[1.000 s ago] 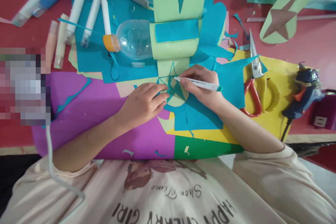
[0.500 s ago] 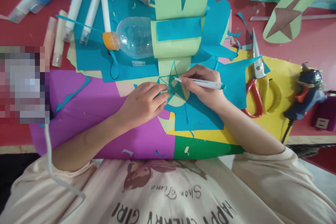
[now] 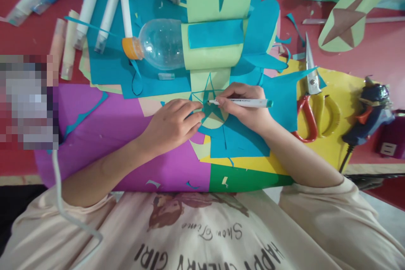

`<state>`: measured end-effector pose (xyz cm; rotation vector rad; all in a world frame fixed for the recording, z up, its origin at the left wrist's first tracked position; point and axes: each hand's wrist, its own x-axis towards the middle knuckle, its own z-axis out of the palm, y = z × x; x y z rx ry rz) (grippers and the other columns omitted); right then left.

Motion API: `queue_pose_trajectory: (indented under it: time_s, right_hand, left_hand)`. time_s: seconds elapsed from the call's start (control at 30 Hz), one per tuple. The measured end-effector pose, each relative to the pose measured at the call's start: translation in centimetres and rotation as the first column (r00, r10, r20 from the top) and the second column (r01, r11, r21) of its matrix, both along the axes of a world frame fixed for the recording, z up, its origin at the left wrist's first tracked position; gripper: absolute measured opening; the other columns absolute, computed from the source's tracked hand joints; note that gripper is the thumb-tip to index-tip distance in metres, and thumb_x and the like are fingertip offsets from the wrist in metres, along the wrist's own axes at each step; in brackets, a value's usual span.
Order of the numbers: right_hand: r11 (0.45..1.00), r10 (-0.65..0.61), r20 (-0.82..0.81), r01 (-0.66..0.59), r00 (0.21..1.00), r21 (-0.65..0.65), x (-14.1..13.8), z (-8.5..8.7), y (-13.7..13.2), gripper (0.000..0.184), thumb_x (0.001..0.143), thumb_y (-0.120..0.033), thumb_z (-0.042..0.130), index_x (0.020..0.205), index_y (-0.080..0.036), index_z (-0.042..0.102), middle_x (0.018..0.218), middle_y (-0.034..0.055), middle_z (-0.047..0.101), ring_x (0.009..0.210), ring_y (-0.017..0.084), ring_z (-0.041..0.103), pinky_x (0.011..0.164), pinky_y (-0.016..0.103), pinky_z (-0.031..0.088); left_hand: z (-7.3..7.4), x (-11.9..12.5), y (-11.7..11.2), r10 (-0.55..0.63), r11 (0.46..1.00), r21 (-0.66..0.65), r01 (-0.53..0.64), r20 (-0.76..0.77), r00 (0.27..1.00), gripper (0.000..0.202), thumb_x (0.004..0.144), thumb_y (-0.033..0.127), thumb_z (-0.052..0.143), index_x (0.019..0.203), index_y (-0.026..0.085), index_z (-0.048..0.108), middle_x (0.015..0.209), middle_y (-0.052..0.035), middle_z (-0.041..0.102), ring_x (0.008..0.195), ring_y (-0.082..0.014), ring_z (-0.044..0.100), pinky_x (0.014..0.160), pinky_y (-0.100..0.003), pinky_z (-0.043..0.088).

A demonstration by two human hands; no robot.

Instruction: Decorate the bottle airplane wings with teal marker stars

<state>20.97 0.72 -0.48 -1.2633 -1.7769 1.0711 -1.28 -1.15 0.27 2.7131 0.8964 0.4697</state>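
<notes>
My right hand (image 3: 248, 103) is closed around a white marker (image 3: 249, 102) with a green end, its tip on a star drawn in green. The star (image 3: 212, 112) is partly coloured in, on a pale green paper wing (image 3: 218, 79) with a rounded end. My left hand (image 3: 177, 124) lies over the wing's left edge, fingers stretched out and fingertips beside the star. Just above sits a clear plastic bottle (image 3: 161, 44) with an orange cap (image 3: 131, 48), wrapped in pale green paper with a blue strip (image 3: 215, 34) across it.
Several markers (image 3: 87, 12) lie at the upper left. Scissors (image 3: 311, 88) with red and yellow handles and a glue gun (image 3: 368, 109) rest at the right. Purple paper (image 3: 126, 135) spreads under my left arm. A brown star (image 3: 344, 25) on pale green paper lies upper right.
The marker tip has moved slightly down and left within the star, and the marker lies more level. A bit more green shows in the star's middle. My left hand stays in place.
</notes>
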Motion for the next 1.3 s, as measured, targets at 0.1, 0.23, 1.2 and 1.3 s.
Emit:
queue_pose_trajectory:
  time_s: [0.1,0.23,1.2,1.3]
  right_hand:
    - [0.999,-0.036,0.007,0.036,0.999,-0.017,-0.03,-0.08,-0.03,0.022,0.085,-0.035,0.062,0.071,-0.018,0.067,0.065,0.0003,0.068,0.055,0.011,0.058,0.050,0.023,0.043]
    - [0.998,-0.041,0.035,0.043,0.999,-0.035,-0.08,-0.17,-0.07,0.025,0.086,-0.038,0.062,0.073,-0.017,0.068,0.066,0.0003,0.068,0.056,0.010,0.057,0.052,0.023,0.043]
    - [0.996,0.056,0.019,-0.054,0.998,-0.076,0.30,0.39,0.33,0.023,0.081,-0.028,0.060,0.060,-0.018,0.058,0.057,-0.0022,0.057,0.053,0.009,0.049,0.051,0.023,0.038]
    - [0.996,0.015,-0.006,-0.015,1.000,-0.085,0.27,0.44,0.31,0.024,0.080,-0.028,0.060,0.058,-0.019,0.057,0.057,-0.0023,0.057,0.052,0.009,0.049,0.050,0.023,0.039]
  left_hand:
    - [0.05,0.08,0.03,-0.001,1.000,0.011,0.000,0.006,1.000,0.018,0.099,0.014,0.048,0.102,0.013,0.066,0.108,-0.0135,0.071,0.101,-0.0266,0.067,0.085,-0.042,0.057]
    - [0.12,0.18,0.06,-0.009,0.999,0.045,0.008,0.018,1.000,0.018,0.098,0.014,0.049,0.099,0.011,0.066,0.105,-0.0139,0.071,0.098,-0.0265,0.067,0.083,-0.041,0.057]
    - [0.18,0.27,0.06,-0.009,0.996,0.091,0.006,0.031,0.999,0.019,0.098,0.014,0.049,0.098,0.010,0.067,0.103,-0.0134,0.072,0.095,-0.0260,0.068,0.081,-0.040,0.058]
    - [0.24,0.34,0.12,-0.011,0.995,0.095,0.008,0.029,1.000,0.018,0.098,0.013,0.049,0.098,0.010,0.067,0.103,-0.0132,0.072,0.094,-0.0261,0.068,0.081,-0.040,0.058]
